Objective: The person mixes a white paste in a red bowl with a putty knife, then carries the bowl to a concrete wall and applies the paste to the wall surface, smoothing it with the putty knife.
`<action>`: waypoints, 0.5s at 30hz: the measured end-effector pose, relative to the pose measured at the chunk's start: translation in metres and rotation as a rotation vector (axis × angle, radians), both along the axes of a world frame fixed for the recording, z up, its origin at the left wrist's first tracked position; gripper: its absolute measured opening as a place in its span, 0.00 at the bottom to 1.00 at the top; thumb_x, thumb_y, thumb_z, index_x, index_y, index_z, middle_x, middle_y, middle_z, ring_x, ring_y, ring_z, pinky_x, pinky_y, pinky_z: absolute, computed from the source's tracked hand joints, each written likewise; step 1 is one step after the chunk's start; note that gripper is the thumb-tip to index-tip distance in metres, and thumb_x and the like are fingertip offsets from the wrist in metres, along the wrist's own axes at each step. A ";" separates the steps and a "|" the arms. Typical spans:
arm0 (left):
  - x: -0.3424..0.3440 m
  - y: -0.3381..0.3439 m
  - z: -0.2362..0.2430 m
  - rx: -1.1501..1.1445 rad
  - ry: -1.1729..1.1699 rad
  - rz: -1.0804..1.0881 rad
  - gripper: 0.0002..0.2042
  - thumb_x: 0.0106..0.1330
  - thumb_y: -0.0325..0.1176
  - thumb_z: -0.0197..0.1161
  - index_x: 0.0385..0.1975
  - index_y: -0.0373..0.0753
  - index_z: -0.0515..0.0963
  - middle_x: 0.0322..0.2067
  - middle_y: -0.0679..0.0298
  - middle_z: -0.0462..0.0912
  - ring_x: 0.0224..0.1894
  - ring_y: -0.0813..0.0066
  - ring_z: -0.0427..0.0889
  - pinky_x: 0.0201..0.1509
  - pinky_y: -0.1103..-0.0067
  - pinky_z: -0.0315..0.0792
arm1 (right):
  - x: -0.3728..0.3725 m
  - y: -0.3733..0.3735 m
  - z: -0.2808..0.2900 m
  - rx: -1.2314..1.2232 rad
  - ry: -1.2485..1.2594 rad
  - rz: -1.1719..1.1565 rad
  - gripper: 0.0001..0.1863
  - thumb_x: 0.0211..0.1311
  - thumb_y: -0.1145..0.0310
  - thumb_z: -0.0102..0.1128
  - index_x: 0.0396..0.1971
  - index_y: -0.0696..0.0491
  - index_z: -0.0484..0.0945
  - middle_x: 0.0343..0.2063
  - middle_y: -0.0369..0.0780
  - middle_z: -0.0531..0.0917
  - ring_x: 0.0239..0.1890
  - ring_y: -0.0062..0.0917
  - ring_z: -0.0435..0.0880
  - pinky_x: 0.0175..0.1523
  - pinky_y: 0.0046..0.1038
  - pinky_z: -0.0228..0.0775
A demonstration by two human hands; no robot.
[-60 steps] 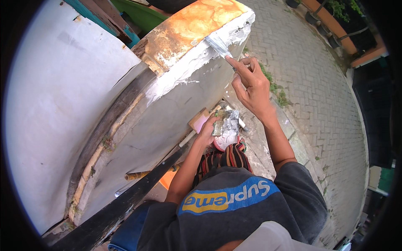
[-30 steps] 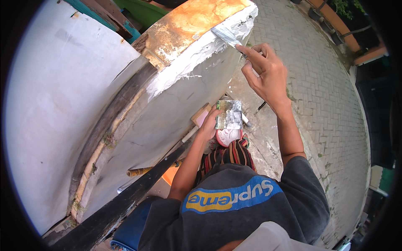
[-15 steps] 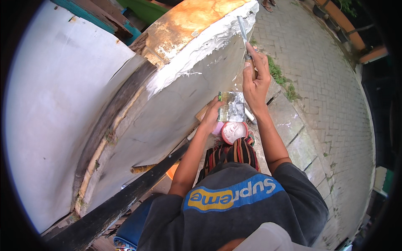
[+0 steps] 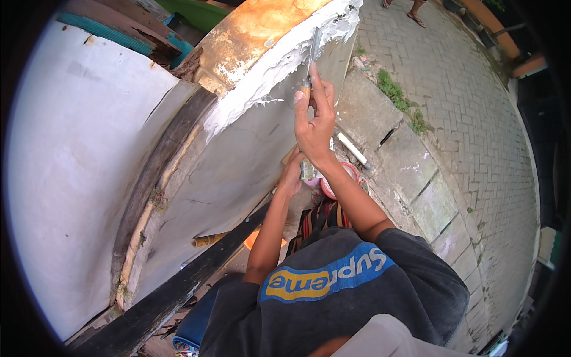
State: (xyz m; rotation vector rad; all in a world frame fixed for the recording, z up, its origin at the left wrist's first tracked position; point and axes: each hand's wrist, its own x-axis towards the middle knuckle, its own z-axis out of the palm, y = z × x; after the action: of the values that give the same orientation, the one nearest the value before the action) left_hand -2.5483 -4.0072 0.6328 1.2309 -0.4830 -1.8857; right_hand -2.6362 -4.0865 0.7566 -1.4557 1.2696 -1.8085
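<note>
My right hand (image 4: 316, 122) is closed round the wooden handle of a putty knife (image 4: 314, 46), its index finger stretched along toward the metal blade. The blade lies against the thick white putty (image 4: 262, 89) spread along the top edge of a grey wall (image 4: 220, 160). Lower down, my left hand (image 4: 291, 172) grips a small flat plate (image 4: 309, 171), mostly hidden behind my right wrist. Below my right forearm shows part of a red-rimmed tub (image 4: 351, 172) of white paste.
A white tube (image 4: 353, 150) lies on the concrete slabs beside the tub. A dark beam (image 4: 178, 285) slants across the lower left. Along the wall runs a weathered wooden edge (image 4: 160, 160). Another person's feet (image 4: 415, 18) stand on the paving at the top.
My right hand has moved left with the putty knife, farther along the putty edge, and now covers most of the plate. The other person's feet have come farther into view.
</note>
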 end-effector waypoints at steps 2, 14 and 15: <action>0.001 0.002 -0.004 -0.002 -0.043 -0.020 0.26 0.75 0.39 0.48 0.70 0.38 0.60 0.64 0.62 0.68 0.64 0.73 0.68 0.66 0.73 0.64 | 0.006 0.005 0.001 -0.001 -0.045 0.046 0.31 0.64 0.74 0.60 0.67 0.59 0.66 0.41 0.42 0.73 0.35 0.22 0.74 0.39 0.22 0.70; 0.009 0.026 -0.016 -0.195 -0.025 0.024 0.20 0.72 0.38 0.58 0.61 0.43 0.71 0.45 0.69 0.78 0.43 0.83 0.78 0.41 0.79 0.75 | 0.030 0.036 0.005 0.015 -0.097 0.243 0.37 0.59 0.78 0.66 0.69 0.61 0.63 0.46 0.42 0.71 0.39 0.19 0.77 0.38 0.20 0.76; 0.014 0.028 -0.042 -0.319 -0.105 0.003 0.19 0.71 0.37 0.57 0.61 0.43 0.71 0.44 0.70 0.78 0.41 0.83 0.78 0.39 0.80 0.75 | 0.033 0.039 0.007 0.003 -0.104 0.255 0.38 0.58 0.78 0.67 0.69 0.61 0.63 0.46 0.42 0.71 0.39 0.20 0.77 0.38 0.20 0.76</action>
State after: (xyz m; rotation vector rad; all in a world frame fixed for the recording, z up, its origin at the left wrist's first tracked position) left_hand -2.5346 -3.9796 0.5903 1.1183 -0.8041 -1.6684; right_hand -2.6029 -4.0475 0.7638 -1.4299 0.9860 -1.6877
